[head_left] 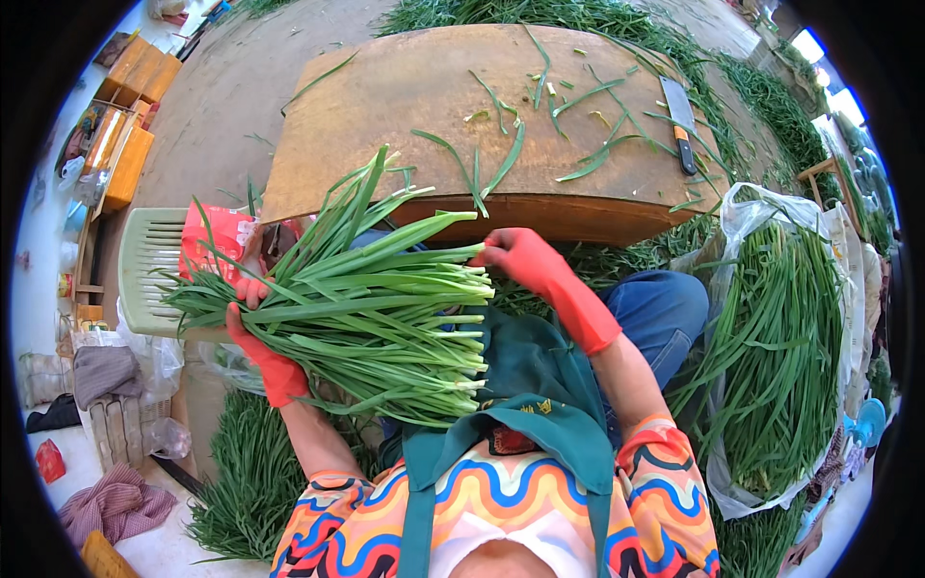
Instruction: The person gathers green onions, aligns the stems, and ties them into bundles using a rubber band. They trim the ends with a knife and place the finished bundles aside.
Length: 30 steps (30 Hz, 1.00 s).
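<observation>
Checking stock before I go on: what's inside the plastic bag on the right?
The plastic bag holds long green leaves, some spilling over its left side; whatever lies beneath the top layer is covered.

A wooden table (366, 125) stands on a brownish floor (217, 120).

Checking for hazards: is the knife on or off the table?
On: the knife lies on the wooden table, its handle short of the near edge.

Green leaf bundle (381, 303), pale-ended, sideways
</observation>
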### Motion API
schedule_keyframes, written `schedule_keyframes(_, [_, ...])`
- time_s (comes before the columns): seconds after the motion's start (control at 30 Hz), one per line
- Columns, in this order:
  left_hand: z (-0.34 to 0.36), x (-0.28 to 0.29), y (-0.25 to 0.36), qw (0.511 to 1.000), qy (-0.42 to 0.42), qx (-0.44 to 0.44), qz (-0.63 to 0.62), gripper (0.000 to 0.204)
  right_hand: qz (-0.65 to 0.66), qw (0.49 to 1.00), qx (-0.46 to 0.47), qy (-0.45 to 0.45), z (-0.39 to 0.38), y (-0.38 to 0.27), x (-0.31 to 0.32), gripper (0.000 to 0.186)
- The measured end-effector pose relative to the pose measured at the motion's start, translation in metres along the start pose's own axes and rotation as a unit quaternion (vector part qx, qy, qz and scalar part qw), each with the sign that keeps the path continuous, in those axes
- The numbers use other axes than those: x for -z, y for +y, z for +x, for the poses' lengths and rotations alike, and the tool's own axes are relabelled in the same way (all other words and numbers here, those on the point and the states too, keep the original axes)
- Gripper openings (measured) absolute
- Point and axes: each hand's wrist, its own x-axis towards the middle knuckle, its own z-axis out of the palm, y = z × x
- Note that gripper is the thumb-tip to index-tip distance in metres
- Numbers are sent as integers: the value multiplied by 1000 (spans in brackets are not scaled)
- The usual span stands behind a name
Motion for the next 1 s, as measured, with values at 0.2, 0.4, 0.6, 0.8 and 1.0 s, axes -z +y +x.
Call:
schedule_keyframes(0.2, [-3, -4, 0, 998, -29, 43, -42, 27, -327, 933, 38, 145, 12, 60, 56, 52])
schedule_keyframes(0.4, [-1, -13, -5, 996, -52, 53, -51, 23, 322, 940, 57, -96, 28, -37, -13, 31])
schedule_keyframes(0.6, [-2, 6, 6, 992, -53, 53, -104, 24, 179, 981, -63, -27, 19, -13, 25, 27])
schedule_keyframes(0.8, [4, 7, -3, 997, -41, 34, -61, 27, 205, 972, 66, -88, 16, -32, -13, 26])
schedule_keyframes(1.0, [-4, 21, 5, 997, -67, 15, -46, 24, 91, 988, -77, 101, 10, 15, 57, 24])
